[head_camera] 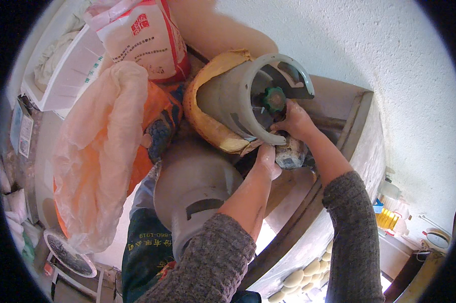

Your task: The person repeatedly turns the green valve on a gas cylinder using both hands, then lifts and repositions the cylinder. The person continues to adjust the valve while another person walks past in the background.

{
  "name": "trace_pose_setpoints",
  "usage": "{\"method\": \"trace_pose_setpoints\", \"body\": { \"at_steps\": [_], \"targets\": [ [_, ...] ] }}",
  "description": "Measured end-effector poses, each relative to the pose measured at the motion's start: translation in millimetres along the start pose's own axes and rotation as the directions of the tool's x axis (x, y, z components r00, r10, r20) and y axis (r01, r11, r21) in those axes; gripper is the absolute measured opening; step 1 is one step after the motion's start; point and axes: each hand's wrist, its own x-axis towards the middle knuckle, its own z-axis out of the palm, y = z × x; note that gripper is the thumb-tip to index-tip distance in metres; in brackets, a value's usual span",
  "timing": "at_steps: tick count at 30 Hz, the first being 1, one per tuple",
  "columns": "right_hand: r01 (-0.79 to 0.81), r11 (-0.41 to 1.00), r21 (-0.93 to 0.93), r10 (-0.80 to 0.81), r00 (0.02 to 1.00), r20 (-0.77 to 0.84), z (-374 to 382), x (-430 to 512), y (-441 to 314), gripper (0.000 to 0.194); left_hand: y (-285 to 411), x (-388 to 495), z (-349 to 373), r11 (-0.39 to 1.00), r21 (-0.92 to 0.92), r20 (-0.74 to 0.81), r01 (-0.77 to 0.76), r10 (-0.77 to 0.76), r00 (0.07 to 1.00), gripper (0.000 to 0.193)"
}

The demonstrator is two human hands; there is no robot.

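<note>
A grey gas cylinder (224,98) with an open metal collar (253,81) leans towards me, a torn yellowish wrapping (197,113) around its body. Inside the collar is a green valve handwheel (274,99). My right hand (298,120) reaches into the collar's gap, thumb and fingers closed around the dark valve fitting beside the handwheel. My left hand (269,161) is at the collar's lower rim; its fingers are hidden behind the rim. Just beside it sits a crusted, pale, roughly cylindrical object (290,153). Nearer to me stands a second grey gas cylinder (197,178).
A clear plastic bag (99,163) with an orange lining bulges at the left. Behind it are a printed white-and-red sack (144,45) and a white foam box (57,81). At the right runs a table edge (288,227); pale round dough pieces (294,278) lie beyond it.
</note>
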Motion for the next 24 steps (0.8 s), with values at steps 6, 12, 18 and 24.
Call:
{"method": "trace_pose_setpoints", "body": {
  "at_steps": [6,12,18,24],
  "targets": [
    [-0.06,0.963,0.262,0.004,0.978,0.21,-19,5,14,0.061,-2,4,-4,1.0,0.004,0.046,-0.02,0.02,0.999,0.036],
    [-0.056,0.988,0.146,0.042,0.994,0.096,-9,6,13,0.066,0,2,-1,1.0,-0.005,0.04,-0.008,0.008,0.999,0.036],
    [-0.003,1.0,0.004,0.003,0.999,0.052,-2,3,13,0.073,-1,1,1,1.0,-0.018,-0.008,-0.009,0.009,1.0,0.033],
    [0.004,0.99,0.141,-0.038,0.97,0.242,-5,9,22,0.07,-3,7,-3,0.998,-0.057,-0.004,0.001,-0.001,1.0,0.03]
  ]
}}
